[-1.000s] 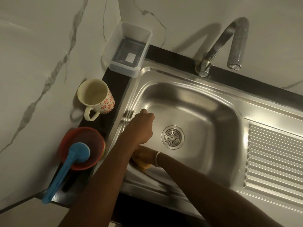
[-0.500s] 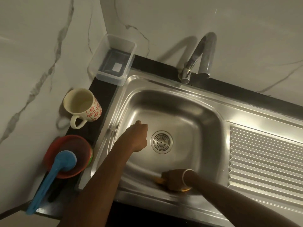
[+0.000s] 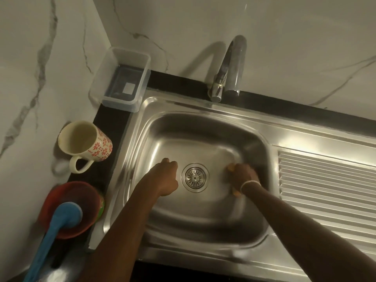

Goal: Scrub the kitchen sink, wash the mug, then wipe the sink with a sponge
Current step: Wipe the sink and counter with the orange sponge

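Steel sink [image 3: 203,212], basin dull-shiny and streaked with glare, ribbed drainboard [image 3: 325,180] right of the drain [image 3: 195,177]. Right hand [image 3: 242,177] was just right of the drain, on the basin floor, fingers curled down over a yellow sponge [image 3: 236,193]; only small yellow edges showed at fingertips and wrist. A pale band circled that wrist. Left hand [image 3: 164,179] lay just left of the drain, loosely fisted, nothing visible in it. Mug [image 3: 85,144] stood well left of the drain on the dark counter, cream inside, red flower print outside, handle toward camera. Red bowl [image 3: 71,208] with blue brush [image 3: 59,226] sat nearer than the mug. Tap [image 3: 230,68] stood behind the drain.
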A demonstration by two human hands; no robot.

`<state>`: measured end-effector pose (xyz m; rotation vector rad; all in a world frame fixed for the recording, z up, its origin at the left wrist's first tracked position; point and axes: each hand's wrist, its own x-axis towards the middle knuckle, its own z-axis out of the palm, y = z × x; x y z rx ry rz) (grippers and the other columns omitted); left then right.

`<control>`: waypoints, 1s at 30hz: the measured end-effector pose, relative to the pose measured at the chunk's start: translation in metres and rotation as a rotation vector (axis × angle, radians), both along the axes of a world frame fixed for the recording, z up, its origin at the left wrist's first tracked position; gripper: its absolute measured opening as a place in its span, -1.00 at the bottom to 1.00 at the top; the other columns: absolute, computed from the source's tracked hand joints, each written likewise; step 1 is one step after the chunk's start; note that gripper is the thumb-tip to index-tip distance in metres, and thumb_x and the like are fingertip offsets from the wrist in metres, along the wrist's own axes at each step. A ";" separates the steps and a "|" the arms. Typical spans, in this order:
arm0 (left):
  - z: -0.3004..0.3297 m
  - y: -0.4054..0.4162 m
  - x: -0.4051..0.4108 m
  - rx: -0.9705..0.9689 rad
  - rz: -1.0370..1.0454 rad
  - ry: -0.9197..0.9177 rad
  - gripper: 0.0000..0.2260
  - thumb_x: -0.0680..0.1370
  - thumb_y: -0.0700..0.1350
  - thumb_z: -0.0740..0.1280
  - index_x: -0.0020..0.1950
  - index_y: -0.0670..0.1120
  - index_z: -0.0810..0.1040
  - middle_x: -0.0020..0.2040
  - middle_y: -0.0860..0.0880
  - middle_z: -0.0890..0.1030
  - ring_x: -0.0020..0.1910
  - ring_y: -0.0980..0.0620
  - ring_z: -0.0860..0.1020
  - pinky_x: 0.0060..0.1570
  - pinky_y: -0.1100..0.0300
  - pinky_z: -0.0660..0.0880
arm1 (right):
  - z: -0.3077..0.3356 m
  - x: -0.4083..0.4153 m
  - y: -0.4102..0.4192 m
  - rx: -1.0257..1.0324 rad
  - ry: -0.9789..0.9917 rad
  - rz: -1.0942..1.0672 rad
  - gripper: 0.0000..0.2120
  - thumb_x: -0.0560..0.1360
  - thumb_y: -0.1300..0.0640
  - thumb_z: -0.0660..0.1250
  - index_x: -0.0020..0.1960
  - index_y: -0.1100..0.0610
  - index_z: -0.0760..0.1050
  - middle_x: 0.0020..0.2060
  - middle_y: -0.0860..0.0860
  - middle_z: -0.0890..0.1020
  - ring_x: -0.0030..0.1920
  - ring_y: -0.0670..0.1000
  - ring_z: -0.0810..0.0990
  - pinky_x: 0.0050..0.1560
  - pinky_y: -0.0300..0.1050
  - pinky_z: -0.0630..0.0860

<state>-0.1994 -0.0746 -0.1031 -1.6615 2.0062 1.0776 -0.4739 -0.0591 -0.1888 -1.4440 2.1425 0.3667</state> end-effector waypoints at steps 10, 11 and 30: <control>-0.002 -0.031 0.007 -0.002 -0.024 -0.010 -0.65 0.58 -0.18 0.18 0.37 -0.12 0.38 0.33 -0.09 0.37 0.21 -0.10 0.50 0.21 0.01 0.46 | -0.059 0.055 -0.028 -0.077 -0.049 -0.188 -0.60 0.50 0.19 0.22 0.31 0.24 0.46 0.28 0.25 0.46 0.23 0.20 0.41 0.31 0.17 0.35; -0.003 -0.033 0.010 -0.001 -0.025 -0.015 -0.65 0.58 -0.18 0.18 0.37 -0.12 0.38 0.34 -0.10 0.37 0.21 -0.11 0.50 0.21 0.00 0.46 | -0.069 0.066 -0.037 -0.046 -0.027 -0.226 -0.62 0.50 0.16 0.20 0.29 0.21 0.50 0.28 0.25 0.47 0.28 0.25 0.37 0.33 0.25 0.28; -0.003 -0.032 0.014 -0.028 0.003 -0.027 -0.58 0.52 -0.27 0.19 0.39 -0.13 0.36 0.34 -0.12 0.37 0.22 -0.13 0.49 0.21 0.00 0.46 | -0.066 0.179 0.029 0.405 -0.586 0.657 -0.48 0.51 0.15 0.38 0.43 0.11 0.35 0.27 0.14 0.52 0.21 0.16 0.53 0.26 0.09 0.48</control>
